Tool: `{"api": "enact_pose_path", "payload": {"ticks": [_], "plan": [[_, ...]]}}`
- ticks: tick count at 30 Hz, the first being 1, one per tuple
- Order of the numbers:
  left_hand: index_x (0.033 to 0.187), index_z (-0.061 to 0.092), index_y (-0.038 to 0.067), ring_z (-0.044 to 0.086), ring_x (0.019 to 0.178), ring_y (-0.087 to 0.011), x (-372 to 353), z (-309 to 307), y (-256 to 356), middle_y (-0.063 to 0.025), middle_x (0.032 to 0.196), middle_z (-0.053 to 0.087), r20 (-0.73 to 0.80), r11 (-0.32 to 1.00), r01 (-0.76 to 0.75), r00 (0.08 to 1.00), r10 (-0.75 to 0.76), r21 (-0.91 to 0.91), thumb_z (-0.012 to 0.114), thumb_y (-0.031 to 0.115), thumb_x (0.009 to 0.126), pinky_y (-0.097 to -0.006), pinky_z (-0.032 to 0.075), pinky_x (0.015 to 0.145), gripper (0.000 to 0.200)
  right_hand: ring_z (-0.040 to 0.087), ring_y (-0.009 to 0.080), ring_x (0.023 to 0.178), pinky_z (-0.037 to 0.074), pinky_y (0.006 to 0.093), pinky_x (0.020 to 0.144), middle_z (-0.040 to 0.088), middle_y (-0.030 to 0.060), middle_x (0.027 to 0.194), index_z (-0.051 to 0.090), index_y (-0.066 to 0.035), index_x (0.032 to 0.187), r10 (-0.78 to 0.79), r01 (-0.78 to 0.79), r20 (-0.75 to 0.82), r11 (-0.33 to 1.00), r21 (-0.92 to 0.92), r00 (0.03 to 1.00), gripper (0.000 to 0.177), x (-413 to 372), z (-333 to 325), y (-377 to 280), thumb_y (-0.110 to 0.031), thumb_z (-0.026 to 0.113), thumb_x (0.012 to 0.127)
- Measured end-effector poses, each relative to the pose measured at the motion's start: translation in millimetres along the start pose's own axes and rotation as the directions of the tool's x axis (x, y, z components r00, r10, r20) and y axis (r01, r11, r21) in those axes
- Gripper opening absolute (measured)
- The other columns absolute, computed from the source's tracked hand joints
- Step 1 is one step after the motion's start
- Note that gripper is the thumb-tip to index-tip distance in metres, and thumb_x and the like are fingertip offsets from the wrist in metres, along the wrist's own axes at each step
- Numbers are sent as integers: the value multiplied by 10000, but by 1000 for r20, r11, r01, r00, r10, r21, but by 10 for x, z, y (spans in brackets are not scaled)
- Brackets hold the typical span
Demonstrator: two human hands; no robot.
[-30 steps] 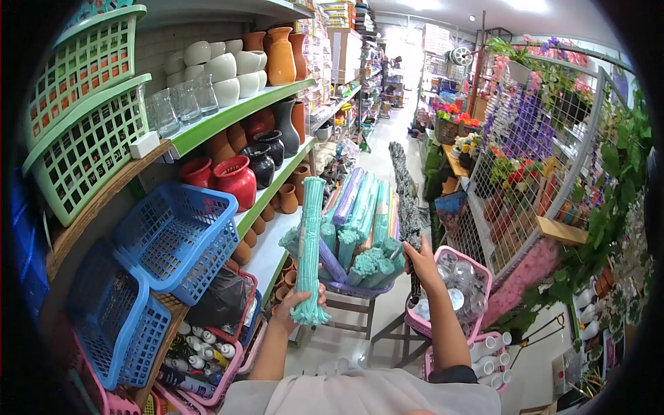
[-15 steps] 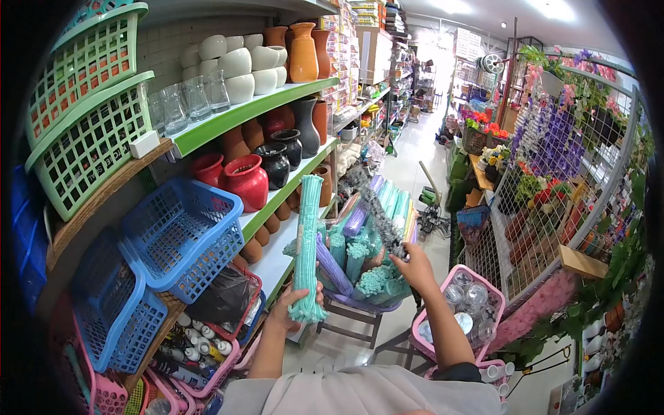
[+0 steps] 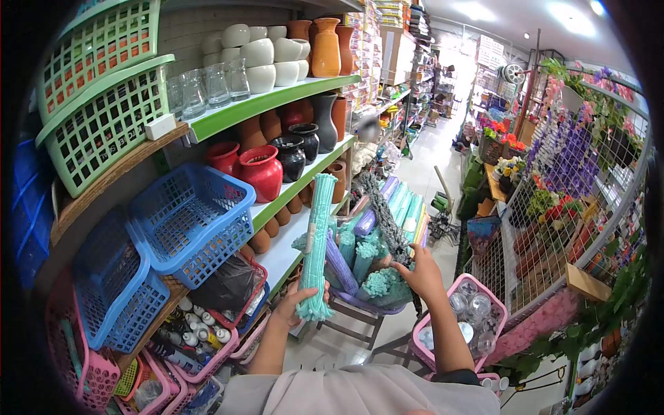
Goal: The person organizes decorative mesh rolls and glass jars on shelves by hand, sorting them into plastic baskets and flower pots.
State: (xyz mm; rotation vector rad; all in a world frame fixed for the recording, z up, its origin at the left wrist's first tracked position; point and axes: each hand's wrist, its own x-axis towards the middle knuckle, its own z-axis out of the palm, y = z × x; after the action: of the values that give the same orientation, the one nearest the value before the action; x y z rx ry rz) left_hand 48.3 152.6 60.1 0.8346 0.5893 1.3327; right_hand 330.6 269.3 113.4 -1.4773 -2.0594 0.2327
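Observation:
My left hand [image 3: 296,302] is closed around the lower part of a mint-green bundle of pipe cleaners [image 3: 319,242], held nearly upright. A plastic wrap with a label seems to cover it. To the right, my right hand [image 3: 423,273] grips the lower end of a dark grey, fuzzy bundle of pipe cleaners [image 3: 387,221], which leans up and to the left. Behind both hands, a purple basket [image 3: 366,308] on a dark stool [image 3: 353,330] is packed with more bundles, among them a purple bundle [image 3: 340,264] and a teal bundle [image 3: 364,257].
Shelves on the left carry red vases [image 3: 261,174], white pots [image 3: 258,52] and blue baskets [image 3: 194,238]. A pink basket [image 3: 417,339] of clear round containers stands at my right forearm. A wire rack [image 3: 553,228] with artificial flowers lines the right side of the aisle [image 3: 415,155].
The view has turned slightly left, so the surroundings sit farther right. Both hands keep their bundles; the grey one now appears in sharper focus over the basket.

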Motion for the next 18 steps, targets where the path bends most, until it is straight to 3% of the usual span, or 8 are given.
{"api": "enact_pose_path", "payload": {"ticks": [4,5,7,11,14,15,17,18], "plan": [[1418,270,49,583,862,-195,-112,-51,-27,-94,992,527,-65,1000,-2,998,3,7,642,174,795,-349,508,770,736,578,325,956,473,429,799,570,162,1058,530,-21,1195,-70,57,-113,992,-113,991,549,-68,-202,-261,-327,723,781],[1310,358,42,590,872,-188,-144,-42,-15,-92,998,546,-77,1000,-1,997,2,14,660,187,793,-337,511,768,616,578,325,956,473,429,799,570,162,1058,530,-21,1195,-79,67,-103,992,-108,992,549,-93,-205,-310,-327,723,781],[1202,445,35,597,882,-181,-218,-24,13,-89,1004,566,-108,1000,-7,994,10,20,678,200,791,-325,514,766,500,576,327,954,457,424,805,575,153,1039,557,-33,1158,-247,257,-211,966,19,946,472,-153,-202,-432,-296,710,797],[1269,390,22,613,934,-228,-400,-18,52,-118,1040,569,-136,974,-92,983,122,208,644,130,812,-391,516,832,533,594,290,884,455,399,827,593,146,983,590,-37,1095,-375,361,-46,843,399,926,351,-400,-141,-959,-164,713,793],[1267,394,30,609,982,-228,-652,73,134,-115,1075,576,-187,944,-181,953,238,276,639,111,833,-393,510,857,505,589,227,921,480,330,806,588,131,1042,540,-16,1168,-450,207,177,680,703,875,404,-578,195,-1309,-152,703,824],[1288,403,24,589,1020,-201,-754,79,149,-109,1065,594,-252,942,-168,936,246,292,657,142,829,-336,468,896,537,584,211,948,475,326,810,584,125,1074,512,-8,1211,-478,117,249,613,781,843,446,-619,315,-1423,-161,698,836],[1305,393,24,589,1025,-191,-980,3,158,-110,1093,594,-291,921,-201,907,303,333,661,157,836,-326,459,910,556,539,232,1120,472,323,883,504,158,1254,353,-32,1377,-601,163,262,559,813,755,626,-684,647,-1592,-149,678,855],[1331,378,31,576,1048,-179,-1121,17,194,-100,1121,588,-307,917,-218,894,325,335,663,168,840,-327,452,923,584,496,251,1174,436,345,938,459,170,1300,306,-31,1401,-640,24,282,426,905,715,670,-739,777,-1733,-164,674,858]]}}
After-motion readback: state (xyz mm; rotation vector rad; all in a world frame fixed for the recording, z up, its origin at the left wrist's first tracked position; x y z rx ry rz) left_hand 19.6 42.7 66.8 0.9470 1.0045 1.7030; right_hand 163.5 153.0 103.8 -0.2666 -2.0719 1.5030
